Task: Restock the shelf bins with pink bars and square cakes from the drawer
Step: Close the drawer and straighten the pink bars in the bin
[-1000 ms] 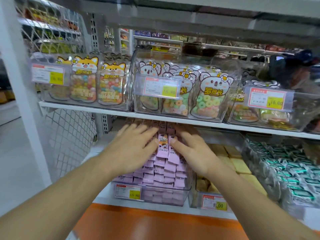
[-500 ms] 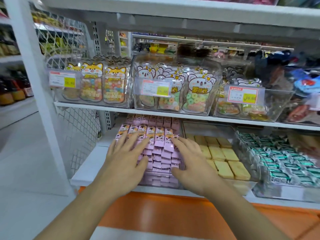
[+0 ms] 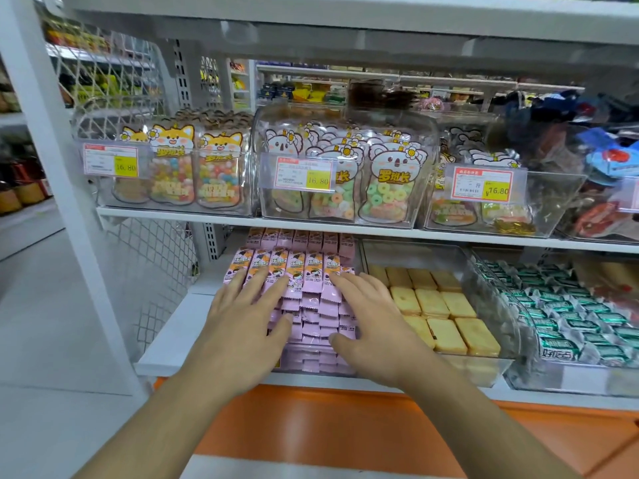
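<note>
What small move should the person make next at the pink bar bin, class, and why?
Probably lift both hands away. The left hand and right hand lie flat on the pink bars, which already sit in tidy rows, filling their bin.

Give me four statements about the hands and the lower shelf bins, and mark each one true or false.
1. Both the left hand and the right hand lie flat on the pink wrapped bars. True.
2. The yellow square cakes sit in the clear bin left of the pink bars. False: they sit to the right.
3. The right hand grips a cake. False: its fingers lie straight on the bars.
4. Green-wrapped sweets fill the bin right of the cakes. True.
</note>
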`<state>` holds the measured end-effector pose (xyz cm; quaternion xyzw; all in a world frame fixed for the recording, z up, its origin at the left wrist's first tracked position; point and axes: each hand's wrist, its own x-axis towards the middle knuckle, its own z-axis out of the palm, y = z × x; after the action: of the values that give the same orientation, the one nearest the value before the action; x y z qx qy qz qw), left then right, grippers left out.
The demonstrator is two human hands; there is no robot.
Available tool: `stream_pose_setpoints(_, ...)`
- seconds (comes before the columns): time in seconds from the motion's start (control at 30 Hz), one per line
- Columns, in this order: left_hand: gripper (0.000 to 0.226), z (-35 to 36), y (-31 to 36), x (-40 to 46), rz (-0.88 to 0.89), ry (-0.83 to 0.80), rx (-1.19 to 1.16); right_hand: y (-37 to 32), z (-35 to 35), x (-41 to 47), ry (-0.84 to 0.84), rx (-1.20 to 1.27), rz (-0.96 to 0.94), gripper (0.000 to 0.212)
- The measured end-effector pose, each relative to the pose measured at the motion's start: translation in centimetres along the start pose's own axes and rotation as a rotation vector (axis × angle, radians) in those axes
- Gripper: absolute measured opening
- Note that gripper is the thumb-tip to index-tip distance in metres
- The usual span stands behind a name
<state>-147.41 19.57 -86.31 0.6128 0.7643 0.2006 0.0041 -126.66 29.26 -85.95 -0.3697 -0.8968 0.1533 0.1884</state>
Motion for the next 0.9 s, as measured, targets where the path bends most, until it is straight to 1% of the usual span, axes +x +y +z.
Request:
stream_pose_setpoints(0.17,0.061,0.1,0.8,0.1,-0.002,0.021,0.006,0.1,-0.3,-0.3,-0.012,0.01,0.019,0.09)
stream_pose_setpoints(0.5,0.06,0.0,2.0,-0.2,0.009,0.016,0.003,0.7,-0.8,-1.1,0.043,0.005,0.002,0.089)
stream_pose_setpoints(0.67,0.067,0.5,1.5,0.0,-0.033,-0.003,0.055,1.3,-1.0,-1.7,0.015,0.021,0.039,0.087)
stream_pose_setpoints(0.8,0.063,0.4,1.5,-0.1,-0.038,-0.015,0.058,1.4,-0.8,-1.8,-0.001,0.001,0.04,0.083)
stream_pose_setpoints(0.9,0.063,0.2,1.6,-0.1,-0.034,-0.006,0.049,1.5,-0.6,-1.6,0.003,0.01,0.045,0.084)
